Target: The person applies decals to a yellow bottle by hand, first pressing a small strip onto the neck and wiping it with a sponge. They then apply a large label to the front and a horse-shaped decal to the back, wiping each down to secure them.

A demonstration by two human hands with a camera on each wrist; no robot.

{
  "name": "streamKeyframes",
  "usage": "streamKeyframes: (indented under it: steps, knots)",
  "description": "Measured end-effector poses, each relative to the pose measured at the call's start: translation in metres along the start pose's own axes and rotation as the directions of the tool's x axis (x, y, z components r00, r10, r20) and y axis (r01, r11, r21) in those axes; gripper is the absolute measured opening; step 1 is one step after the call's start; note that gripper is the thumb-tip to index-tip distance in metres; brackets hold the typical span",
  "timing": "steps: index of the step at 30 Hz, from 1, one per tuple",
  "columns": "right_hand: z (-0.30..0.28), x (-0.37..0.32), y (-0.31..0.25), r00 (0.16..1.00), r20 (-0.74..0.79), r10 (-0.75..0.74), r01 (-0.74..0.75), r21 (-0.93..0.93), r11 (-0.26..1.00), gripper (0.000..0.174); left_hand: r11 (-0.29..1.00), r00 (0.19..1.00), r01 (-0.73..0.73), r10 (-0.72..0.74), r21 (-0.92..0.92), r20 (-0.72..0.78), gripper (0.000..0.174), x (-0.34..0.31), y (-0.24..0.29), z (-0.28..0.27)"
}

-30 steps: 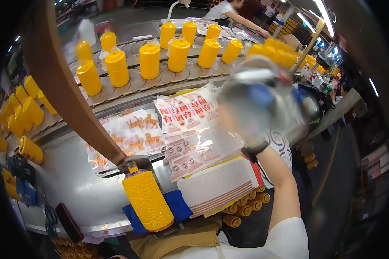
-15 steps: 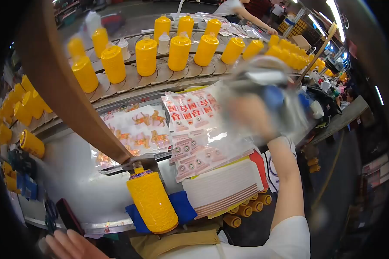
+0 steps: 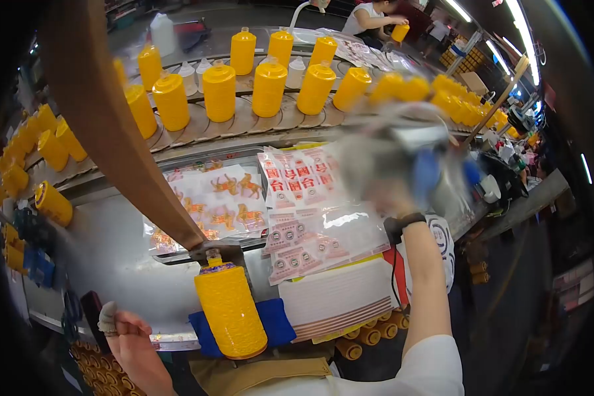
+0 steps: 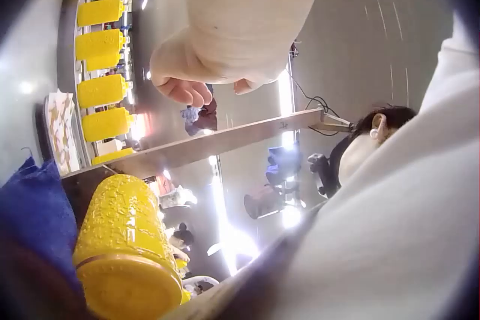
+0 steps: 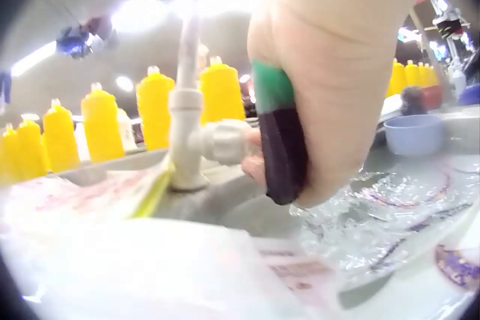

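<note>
My right hand point(image 5: 322, 72) has its fingers at the knob point(image 5: 225, 141) of a white plastic tap point(image 5: 185, 140), and they curl against it; green and dark wraps cover one digit. In the head view this hand point(image 3: 386, 198) is blurred. My left hand point(image 3: 137, 346) is raised at the lower left, palm up, with a grey cover on one digit. In the left wrist view the same hand point(image 4: 225, 35) has loosely bent fingers and holds nothing. A textured yellow bottle point(image 3: 231, 310) lies tilted over a blue cloth point(image 3: 276, 321), its neck at a bracket under a wooden beam.
The wooden beam point(image 3: 129, 145) slants across the left. Printed sheets point(image 3: 297, 241) and decal sheets point(image 3: 221, 204) lie behind the bottle. Yellow bottles point(image 3: 269, 89) stand on a curved conveyor. A clear-water basin point(image 5: 360, 211) with a blue cup point(image 5: 415, 134) is beside my right hand.
My left hand has come in from the lower left and risen beside the bench. The head view has shifted slightly. A person at the back now holds a yellow bottle.
</note>
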State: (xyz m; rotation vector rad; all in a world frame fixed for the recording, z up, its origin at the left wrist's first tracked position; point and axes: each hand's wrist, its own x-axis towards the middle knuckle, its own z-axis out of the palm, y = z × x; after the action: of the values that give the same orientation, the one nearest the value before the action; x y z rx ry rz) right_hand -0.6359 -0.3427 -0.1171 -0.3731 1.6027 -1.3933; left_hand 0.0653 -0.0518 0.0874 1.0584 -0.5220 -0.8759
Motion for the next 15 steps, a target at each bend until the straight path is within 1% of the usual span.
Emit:
streamKeyframes:
  steps: [1, 2, 3, 4, 5, 6, 7, 8, 9, 10, 12, 13, 14, 15]
  knots:
    - [0.012, -0.024, -0.025, 0.965, 0.248, -0.085, 0.131, -0.176, 0.976, 0.018, 0.997, 0.999, -0.02, 0.017, 0.071, 0.044, 0.05, -0.006, 0.006, 0.016]
    - [0.029, -0.05, -0.045, 0.865, 0.49, -0.111, 0.292, -0.31, 0.905, 0.015, 0.989, 0.996, -0.04, 0.027, 0.143, 0.088, 0.059, -0.009, 0.01, 0.026]
    - [0.048, -0.062, -0.051, 0.866, 0.49, -0.104, 0.287, -0.317, 0.904, 0.015, 0.989, 0.996, -0.033, 0.021, 0.145, 0.082, 0.059, -0.007, 0.009, 0.027]
    - [0.07, -0.072, -0.052, 0.787, 0.549, -0.281, 0.572, -0.48, 0.665, 0.015, 0.991, 0.993, -0.026, 0.01, 0.133, 0.117, 0.059, -0.004, 0.005, 0.025]
    - [0.089, -0.086, -0.051, 0.652, 0.641, -0.405, 0.758, -0.57, 0.318, 0.016, 0.992, 0.988, -0.02, 0.001, 0.123, 0.154, 0.058, -0.003, 0.004, 0.024]
    - [0.106, -0.115, -0.054, 0.651, 0.644, -0.403, 0.759, -0.568, 0.319, 0.016, 0.992, 0.989, -0.021, 0.002, 0.125, 0.151, 0.058, -0.004, 0.005, 0.027]
    - [0.122, -0.151, -0.06, 0.544, 0.724, -0.425, 0.829, -0.543, 0.135, 0.018, 0.994, 0.982, -0.026, 0.005, 0.108, 0.191, 0.057, -0.006, 0.006, 0.031]
    - [0.131, -0.169, -0.064, 0.43, 0.798, -0.423, 0.867, -0.495, -0.053, 0.021, 0.995, 0.973, -0.031, 0.009, 0.091, 0.231, 0.056, -0.009, 0.007, 0.035]
    - [0.135, -0.162, -0.061, 0.43, 0.86, -0.277, 0.729, -0.511, -0.455, 0.025, 0.997, 0.976, -0.038, 0.024, 0.063, 0.215, 0.054, -0.012, 0.007, 0.037]
    - [0.131, -0.158, -0.061, 0.423, 0.862, -0.279, 0.733, -0.506, -0.454, 0.025, 0.997, 0.977, -0.045, 0.031, 0.063, 0.213, 0.054, -0.013, 0.007, 0.036]
    - [0.124, -0.163, -0.059, 0.623, 0.741, -0.249, 0.711, -0.67, -0.213, 0.029, 0.994, 0.96, -0.09, 0.072, 0.057, 0.269, 0.049, -0.016, 0.008, 0.031]
    - [0.125, -0.163, -0.059, 0.621, 0.745, -0.243, 0.715, -0.666, -0.213, 0.029, 0.994, 0.962, -0.09, 0.071, 0.061, 0.262, 0.049, -0.016, 0.008, 0.029]
    - [0.127, -0.162, -0.06, 0.737, 0.594, -0.322, 0.592, -0.798, -0.117, 0.035, 0.994, 0.966, -0.077, 0.055, 0.08, 0.252, 0.049, -0.016, 0.007, 0.027]
    - [0.128, -0.162, -0.061, 0.826, 0.416, -0.38, 0.447, -0.895, -0.008, 0.041, 0.993, 0.969, -0.064, 0.038, 0.1, 0.243, 0.048, -0.015, 0.006, 0.025]
